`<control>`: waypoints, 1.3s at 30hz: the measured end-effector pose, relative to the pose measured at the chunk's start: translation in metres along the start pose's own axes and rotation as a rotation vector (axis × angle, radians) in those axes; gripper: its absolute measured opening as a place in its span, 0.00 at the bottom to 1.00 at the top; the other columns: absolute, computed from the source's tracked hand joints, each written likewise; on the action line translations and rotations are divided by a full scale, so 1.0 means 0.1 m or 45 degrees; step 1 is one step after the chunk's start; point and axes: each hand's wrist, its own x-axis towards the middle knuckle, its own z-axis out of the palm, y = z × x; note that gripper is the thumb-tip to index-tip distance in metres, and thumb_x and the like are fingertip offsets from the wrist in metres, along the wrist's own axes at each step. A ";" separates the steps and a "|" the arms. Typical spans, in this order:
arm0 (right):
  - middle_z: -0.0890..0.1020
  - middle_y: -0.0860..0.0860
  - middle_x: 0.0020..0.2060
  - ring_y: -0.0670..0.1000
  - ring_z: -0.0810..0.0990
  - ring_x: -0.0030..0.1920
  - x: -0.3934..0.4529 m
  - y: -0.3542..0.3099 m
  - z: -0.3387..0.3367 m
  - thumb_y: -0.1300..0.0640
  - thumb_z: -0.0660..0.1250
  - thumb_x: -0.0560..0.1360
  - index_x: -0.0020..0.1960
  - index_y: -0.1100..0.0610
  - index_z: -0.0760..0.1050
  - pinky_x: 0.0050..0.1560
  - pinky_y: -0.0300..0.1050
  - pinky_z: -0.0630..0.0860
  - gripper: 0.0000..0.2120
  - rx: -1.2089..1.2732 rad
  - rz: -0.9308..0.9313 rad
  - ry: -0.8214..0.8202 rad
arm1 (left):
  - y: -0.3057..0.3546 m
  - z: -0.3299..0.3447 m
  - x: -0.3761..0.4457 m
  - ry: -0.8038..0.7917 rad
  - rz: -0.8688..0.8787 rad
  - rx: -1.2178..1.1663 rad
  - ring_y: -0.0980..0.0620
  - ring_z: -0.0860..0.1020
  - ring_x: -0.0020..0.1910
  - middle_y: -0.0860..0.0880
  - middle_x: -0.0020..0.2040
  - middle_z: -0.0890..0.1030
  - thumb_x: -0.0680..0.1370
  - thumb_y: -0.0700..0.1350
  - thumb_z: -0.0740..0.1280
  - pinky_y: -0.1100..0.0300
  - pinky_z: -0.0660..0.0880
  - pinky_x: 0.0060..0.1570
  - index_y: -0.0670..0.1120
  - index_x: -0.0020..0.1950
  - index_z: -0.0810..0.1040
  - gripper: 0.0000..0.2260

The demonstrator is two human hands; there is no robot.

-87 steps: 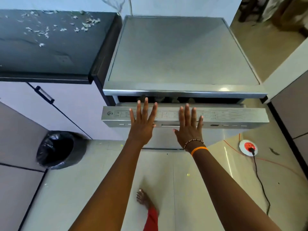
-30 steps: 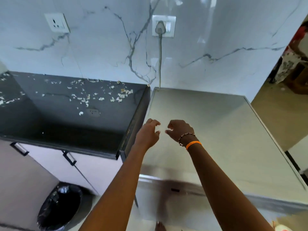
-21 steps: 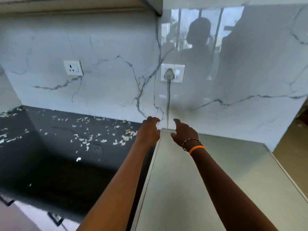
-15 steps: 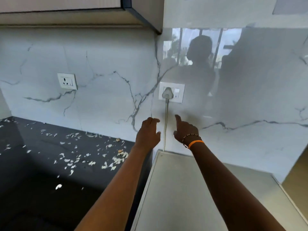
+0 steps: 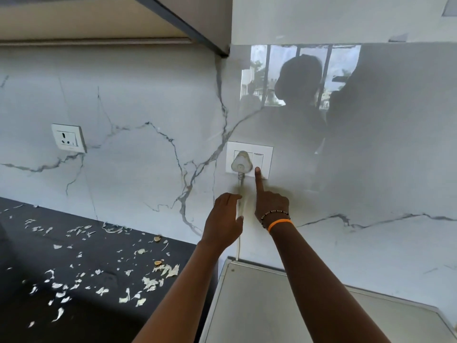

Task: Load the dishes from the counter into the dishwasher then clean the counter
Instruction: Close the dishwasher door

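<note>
My right hand (image 5: 270, 200) points up with the index finger out, its tip touching the lower edge of the switch on the white wall plate (image 5: 249, 158). The other fingers are curled in. A white plug (image 5: 241, 164) sits in the socket beside the switch, and its cable (image 5: 238, 243) runs down the wall. My left hand (image 5: 223, 221) hovers just left of the cable, fingers loosely curled, holding nothing. The steel top of the dishwasher (image 5: 259, 308) lies below my arms. The black counter (image 5: 81, 276) on the left is strewn with several pale peelings (image 5: 150, 283).
A second, unused wall socket (image 5: 68, 137) is on the marble backsplash to the left. The underside of an upper cabinet (image 5: 99, 18) hangs above the counter. The glossy wall reflects a window and a person's silhouette.
The dishwasher door was being pushed shut; since then the view rose to the wall. Both hands lifted from the dishwasher top, and my right index finger reached up to the switch.
</note>
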 end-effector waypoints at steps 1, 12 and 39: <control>0.82 0.56 0.44 0.51 0.72 0.30 -0.03 -0.01 -0.03 0.62 0.60 0.75 0.74 0.49 0.30 0.37 0.43 0.68 0.44 0.032 -0.011 -0.042 | 0.01 0.00 -0.04 -0.020 -0.005 -0.014 0.50 0.65 0.70 0.48 0.68 0.69 0.76 0.43 0.66 0.61 0.64 0.65 0.45 0.70 0.66 0.23; 0.76 0.57 0.60 0.60 0.76 0.59 -1.50 -0.30 -0.50 0.51 0.60 0.77 0.68 0.54 0.64 0.56 0.51 0.72 0.21 0.227 -0.072 -0.210 | 0.24 -0.60 -1.22 -0.061 -0.083 -0.282 0.48 0.69 0.65 0.46 0.66 0.70 0.76 0.41 0.66 0.58 0.68 0.60 0.44 0.68 0.67 0.21; 0.47 0.51 0.77 0.52 0.46 0.77 -6.11 -0.77 0.56 0.48 0.60 0.77 0.76 0.56 0.46 0.75 0.47 0.46 0.35 0.180 -0.212 -0.549 | 0.23 -1.56 -5.67 -0.846 -0.290 -0.259 0.50 0.55 0.76 0.49 0.78 0.52 0.78 0.35 0.57 0.58 0.59 0.70 0.45 0.76 0.54 0.27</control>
